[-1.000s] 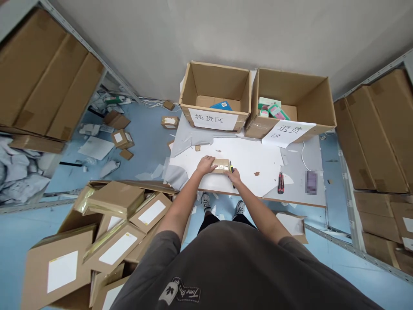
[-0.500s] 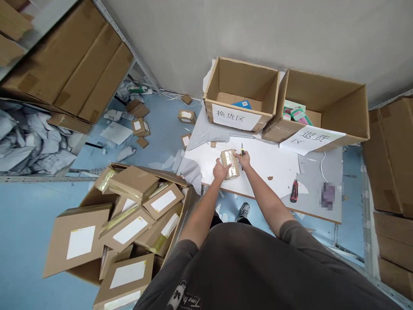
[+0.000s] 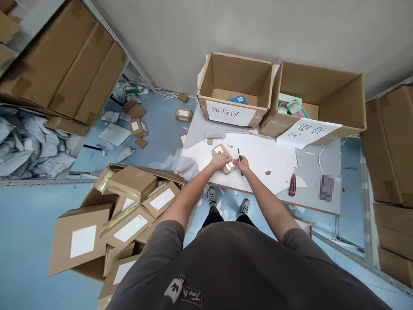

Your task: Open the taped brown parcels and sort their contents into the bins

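A small brown cardboard box with a white label lies tilted on the white table. My left hand rests over the top of the box, its fingers on the label and the far side. My right hand is wrapped round a yellow and black utility knife, blade pointing up and away from me, and touches the box's right end. A red and black cutter lies on the table to the right.
Two open cartons with paper signs stand at the table's back. A large carton of sealed parcels is at the lower left. Crumpled paper fills a shelf at the far left. Small boxes lie on the floor.
The small box has turned, its far end swinging left. My left hand has moved from its left edge onto its top. The view has shifted slightly.
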